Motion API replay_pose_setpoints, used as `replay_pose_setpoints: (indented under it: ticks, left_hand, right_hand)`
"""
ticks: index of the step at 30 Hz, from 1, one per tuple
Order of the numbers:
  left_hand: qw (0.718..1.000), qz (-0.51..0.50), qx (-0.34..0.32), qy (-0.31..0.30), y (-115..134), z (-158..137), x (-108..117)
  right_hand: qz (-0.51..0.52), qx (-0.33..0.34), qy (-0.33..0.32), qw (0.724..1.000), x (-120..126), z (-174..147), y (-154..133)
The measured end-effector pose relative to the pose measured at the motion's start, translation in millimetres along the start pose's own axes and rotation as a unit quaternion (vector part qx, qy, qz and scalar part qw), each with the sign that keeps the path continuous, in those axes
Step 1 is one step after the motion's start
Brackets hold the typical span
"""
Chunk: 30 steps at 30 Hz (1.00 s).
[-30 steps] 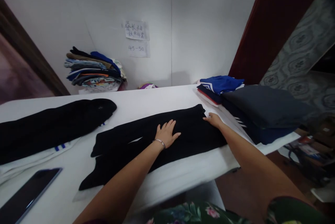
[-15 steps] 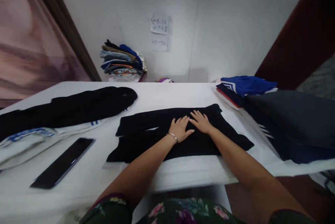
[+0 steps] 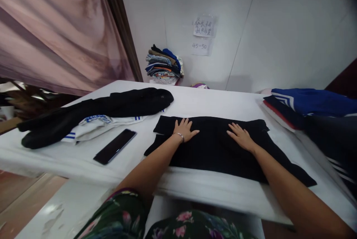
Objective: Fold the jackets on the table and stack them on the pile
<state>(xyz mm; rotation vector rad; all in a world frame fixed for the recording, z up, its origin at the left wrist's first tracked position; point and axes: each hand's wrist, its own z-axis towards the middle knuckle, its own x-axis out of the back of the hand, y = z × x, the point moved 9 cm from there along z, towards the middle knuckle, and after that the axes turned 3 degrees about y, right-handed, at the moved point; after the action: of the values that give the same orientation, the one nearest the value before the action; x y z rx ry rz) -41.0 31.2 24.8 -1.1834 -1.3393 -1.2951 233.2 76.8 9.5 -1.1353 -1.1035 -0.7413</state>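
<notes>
A black garment [image 3: 212,149], its kind not clear to me, lies spread on the white-covered table [image 3: 195,101] right in front of me. My left hand [image 3: 185,129] rests flat on its left part, fingers spread, with a bracelet [image 3: 180,136] at the wrist. Palm down on the right part of the same cloth is my right hand [image 3: 240,136], its fingers stretched out. Neither hand grips anything. The garment's lower right corner points out past my right forearm.
Left of the garment lies a dark phone [image 3: 115,146]. Behind it are a long black garment [image 3: 111,107] and a white one with blue stripes [image 3: 92,125]. Folded clothes [image 3: 287,108] are piled at the right. Another clothes stack [image 3: 163,64] stands by the wall, under paper signs [image 3: 203,32].
My hands have slid apart from the middle, left hand leftward and right hand rightward, over the black garment. Its left parts now lie closer together. The view has turned left.
</notes>
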Motion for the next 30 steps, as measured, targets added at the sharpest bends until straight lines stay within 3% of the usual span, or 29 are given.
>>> replay_pose_setpoints:
  ticks: [4,10,14,19,22,26,30]
  left_hand:
    - [1.000,-0.005,-0.004,0.002,-2,2,-12]
    - [1.000,-0.022,-0.002,-0.010,4,2,-6]
    - [0.998,-0.059,0.002,-0.032,-6,-7,16]
    - [0.992,-0.029,0.086,0.084,-60,-40,59]
    - [0.991,-0.015,0.113,0.072,-83,-60,44]
    - [0.992,-0.044,0.111,0.028,-94,-69,13]
    - [0.992,-0.011,0.123,0.035,-89,-70,22]
  right_hand:
    - [0.019,0.020,0.047,0.999,18,-6,-24]
    - [-0.007,0.065,0.014,0.998,-9,-21,-59]
    - [-0.010,0.069,0.026,0.997,-10,-23,-57]
    - [-0.014,0.076,0.038,0.996,-10,-23,-54]
    - [-0.010,0.077,0.036,0.996,-11,-22,-55]
    - [0.006,0.072,0.028,0.997,-4,-23,-58]
    - [0.008,0.073,0.055,0.996,13,-41,-59]
